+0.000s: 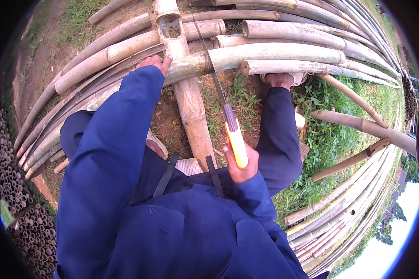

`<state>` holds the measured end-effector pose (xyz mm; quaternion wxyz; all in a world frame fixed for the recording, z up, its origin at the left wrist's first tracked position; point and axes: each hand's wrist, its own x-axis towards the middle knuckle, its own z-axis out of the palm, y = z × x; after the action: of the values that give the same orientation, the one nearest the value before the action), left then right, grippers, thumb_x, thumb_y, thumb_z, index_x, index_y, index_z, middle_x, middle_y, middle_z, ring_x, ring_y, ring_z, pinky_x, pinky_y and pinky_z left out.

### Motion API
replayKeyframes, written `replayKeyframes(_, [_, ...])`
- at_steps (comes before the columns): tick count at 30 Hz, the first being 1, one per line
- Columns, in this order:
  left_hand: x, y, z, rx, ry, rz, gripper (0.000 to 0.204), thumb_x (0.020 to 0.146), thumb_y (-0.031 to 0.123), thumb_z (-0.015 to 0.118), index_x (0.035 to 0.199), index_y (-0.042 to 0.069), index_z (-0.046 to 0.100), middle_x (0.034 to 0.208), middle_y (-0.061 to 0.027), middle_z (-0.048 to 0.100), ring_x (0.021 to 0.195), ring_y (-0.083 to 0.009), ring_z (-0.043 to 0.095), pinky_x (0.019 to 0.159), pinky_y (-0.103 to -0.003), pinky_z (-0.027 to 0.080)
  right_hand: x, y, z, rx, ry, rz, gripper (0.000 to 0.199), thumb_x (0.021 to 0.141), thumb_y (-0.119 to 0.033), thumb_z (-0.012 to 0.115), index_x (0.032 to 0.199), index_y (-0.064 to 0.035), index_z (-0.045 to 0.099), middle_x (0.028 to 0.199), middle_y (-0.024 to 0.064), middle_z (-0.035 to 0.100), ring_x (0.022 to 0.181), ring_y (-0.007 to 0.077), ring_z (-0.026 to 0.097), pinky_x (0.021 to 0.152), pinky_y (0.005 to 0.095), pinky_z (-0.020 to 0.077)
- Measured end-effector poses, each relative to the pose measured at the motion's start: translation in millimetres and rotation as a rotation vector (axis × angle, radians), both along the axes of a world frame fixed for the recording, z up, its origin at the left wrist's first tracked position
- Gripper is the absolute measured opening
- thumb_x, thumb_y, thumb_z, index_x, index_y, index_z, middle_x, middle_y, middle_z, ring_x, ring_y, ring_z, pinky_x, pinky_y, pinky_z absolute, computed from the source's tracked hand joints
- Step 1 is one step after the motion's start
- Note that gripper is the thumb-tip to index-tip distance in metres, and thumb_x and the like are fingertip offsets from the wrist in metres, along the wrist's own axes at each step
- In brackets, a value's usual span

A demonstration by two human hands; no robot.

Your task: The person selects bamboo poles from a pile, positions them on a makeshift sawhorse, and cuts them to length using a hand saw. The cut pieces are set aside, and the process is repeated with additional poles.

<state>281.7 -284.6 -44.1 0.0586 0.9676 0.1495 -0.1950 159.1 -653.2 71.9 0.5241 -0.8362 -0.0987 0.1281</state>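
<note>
The saw (221,100) showed a bright yellow handle and a grey steel blade. Deep blue covered the sleeves (111,153) and trousers. The bamboo poles (265,56) ran pale tan with greenish streaks, over brown soil and green grass (321,102).
</note>
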Motion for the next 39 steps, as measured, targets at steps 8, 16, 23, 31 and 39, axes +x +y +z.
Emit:
replayKeyframes(8, [14,-24,25,-0.127,0.047,0.200,0.036,0.110,0.035,0.043,0.138,0.021,0.060,0.123,-0.0185,0.065,0.122,-0.0369,0.062,0.102,-0.048,0.049,8,-11,-9,-0.043,0.103,-0.015,0.008,0.091,-0.003,0.072,0.096,0.0026,0.068,0.067,0.0137,0.062,0.053,0.0212,0.057,0.057,0.0353,0.0486])
replayKeyframes(16, [-5,13,-26,0.008,-0.031,0.008,0.035,0.110,0.032,0.040,0.139,0.027,0.060,0.121,-0.0208,0.065,0.123,-0.0382,0.061,0.103,-0.049,0.049,-25,-27,17,-0.027,0.094,0.047,0.028,0.091,-0.002,0.073,0.117,0.0040,0.068,0.081,0.0159,0.071,0.068,0.0247,0.070,0.067,0.0342,0.0542])
replayKeyframes(23, [2,-10,7,-0.041,-0.045,-0.091,0.040,0.109,0.041,0.040,0.136,0.021,0.062,0.124,-0.0221,0.064,0.126,-0.0397,0.059,0.105,-0.051,0.046,12,-5,-24,0.004,-0.009,0.031,0.022,0.091,0.000,0.072,0.112,0.0030,0.068,0.075,0.0155,0.067,0.061,0.0236,0.067,0.062,0.0342,0.0521])
replayKeyframes(31, [-15,-3,15,0.076,-0.046,-0.199,0.037,0.107,0.025,0.042,0.141,0.023,0.058,0.126,-0.0204,0.062,0.125,-0.0363,0.061,0.105,-0.048,0.049,-44,-43,29,-0.074,0.120,0.055,0.031,0.090,0.000,0.072,0.121,0.0029,0.068,0.092,0.0181,0.073,0.076,0.0289,0.074,0.072,0.0339,0.0562])
replayKeyframes(39, [2,-7,11,0.050,-0.029,-0.256,0.044,0.105,0.017,0.048,0.148,0.028,0.050,0.126,-0.0186,0.061,0.123,-0.0384,0.060,0.102,-0.048,0.050,33,17,-15,0.043,0.021,0.011,0.012,0.090,-0.001,0.071,0.100,0.0028,0.065,0.076,0.0163,0.064,0.065,0.0234,0.062,0.063,0.0348,0.0500])
